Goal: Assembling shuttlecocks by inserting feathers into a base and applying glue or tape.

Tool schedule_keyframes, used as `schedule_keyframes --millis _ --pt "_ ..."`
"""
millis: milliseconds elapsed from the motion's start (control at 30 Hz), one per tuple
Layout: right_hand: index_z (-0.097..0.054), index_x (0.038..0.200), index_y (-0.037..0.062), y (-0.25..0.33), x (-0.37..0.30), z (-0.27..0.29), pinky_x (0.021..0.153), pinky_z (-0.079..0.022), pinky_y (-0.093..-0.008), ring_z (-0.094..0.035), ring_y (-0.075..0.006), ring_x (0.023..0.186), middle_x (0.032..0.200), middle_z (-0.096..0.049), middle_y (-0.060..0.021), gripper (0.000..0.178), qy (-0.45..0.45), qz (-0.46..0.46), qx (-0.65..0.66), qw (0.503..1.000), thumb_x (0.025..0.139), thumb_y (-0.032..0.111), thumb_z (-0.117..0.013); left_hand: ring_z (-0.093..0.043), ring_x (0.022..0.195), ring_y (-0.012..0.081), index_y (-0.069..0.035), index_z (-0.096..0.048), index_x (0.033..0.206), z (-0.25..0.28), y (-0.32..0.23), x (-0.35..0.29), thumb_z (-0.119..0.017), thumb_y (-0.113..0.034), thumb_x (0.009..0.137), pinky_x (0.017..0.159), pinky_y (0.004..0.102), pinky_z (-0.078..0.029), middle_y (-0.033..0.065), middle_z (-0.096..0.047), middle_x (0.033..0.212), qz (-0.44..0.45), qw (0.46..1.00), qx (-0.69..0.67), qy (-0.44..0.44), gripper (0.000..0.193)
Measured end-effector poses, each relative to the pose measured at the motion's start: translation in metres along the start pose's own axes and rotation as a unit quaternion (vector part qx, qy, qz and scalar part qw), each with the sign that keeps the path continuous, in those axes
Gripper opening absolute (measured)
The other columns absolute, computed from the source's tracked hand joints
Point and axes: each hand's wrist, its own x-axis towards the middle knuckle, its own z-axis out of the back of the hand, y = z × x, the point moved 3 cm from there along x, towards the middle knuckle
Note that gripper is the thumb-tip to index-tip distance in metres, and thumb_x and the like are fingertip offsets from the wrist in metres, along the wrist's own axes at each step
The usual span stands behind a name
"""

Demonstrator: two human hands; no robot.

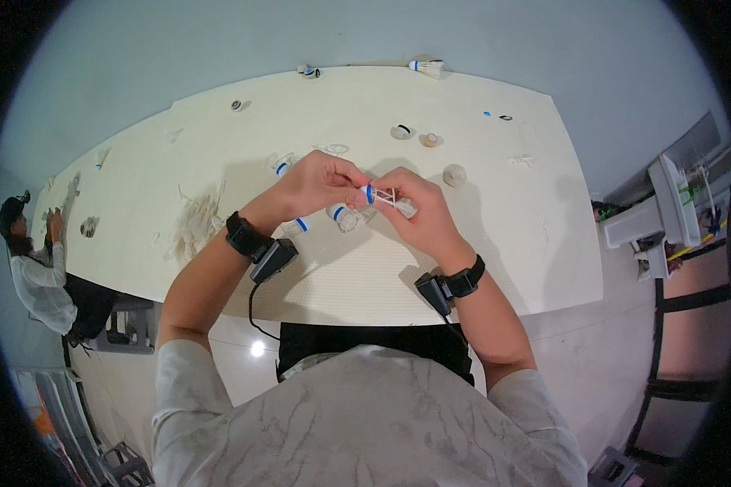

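Observation:
Over the middle of the white table, I hold a partly bare shuttlecock (370, 194) with a blue band and thin white prongs. My left hand (321, 183) pinches its base end by the blue band. My right hand (418, 207) is closed at the prong side, with white pieces showing between thumb and fingers; whether one is a loose feather I cannot make out. Below the hands lies a blue-banded shuttlecock head (341, 216) with a white skirt frame. Similar blue-banded heads lie beside my left wrist (300, 225) and behind my left hand (282, 169).
A heap of white feathers (199, 221) lies left of my left forearm. Beyond my right hand are a round whitish piece (455, 174) and two small corks (430, 140). A feathered shuttlecock (426, 68) lies at the far edge. Another person (41, 268) works at the table's left end.

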Motion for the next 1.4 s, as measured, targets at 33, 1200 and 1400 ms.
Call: schedule_keyframes --millis 33,1200,1400 --pt "-0.064 0.105 0.0009 0.000 0.000 0.000 0.074 -0.052 -0.0292 -0.065 -0.0173 0.082 0.093 -0.067 -0.0078 0.021 0.001 0.000 0.001 1.000 0.085 -0.003 -0.071 -0.068 0.087 0.0136 0.007 -0.068 0.110 0.000 0.001 0.000 -0.070 0.001 0.090 0.079 0.0274 -0.056 0.0122 -0.073 0.098 0.006 1.000 -0.010 0.009 0.021" --pt "-0.065 0.101 -0.0009 0.002 -0.002 0.000 0.068 -0.054 -0.0269 -0.067 -0.0119 0.078 0.086 -0.071 -0.0078 0.021 -0.023 -0.037 0.047 0.998 0.083 0.001 -0.076 -0.068 0.088 0.0133 0.006 -0.066 0.097 -0.012 -0.009 -0.011 -0.076 -0.003 0.085 0.082 0.0269 -0.055 0.0119 -0.072 0.097 -0.042 0.998 -0.023 -0.033 0.018" --pt "-0.066 0.104 0.0026 -0.004 -0.004 -0.002 0.075 -0.053 -0.0259 -0.067 -0.0107 0.085 0.091 -0.072 -0.0062 0.026 0.014 -0.151 0.127 0.980 0.084 0.011 -0.079 -0.069 0.089 0.0150 0.004 -0.065 0.101 -0.013 -0.010 -0.020 -0.075 0.000 0.084 0.083 0.0297 -0.057 0.0116 -0.072 0.096 -0.115 0.983 0.123 -0.078 0.021"
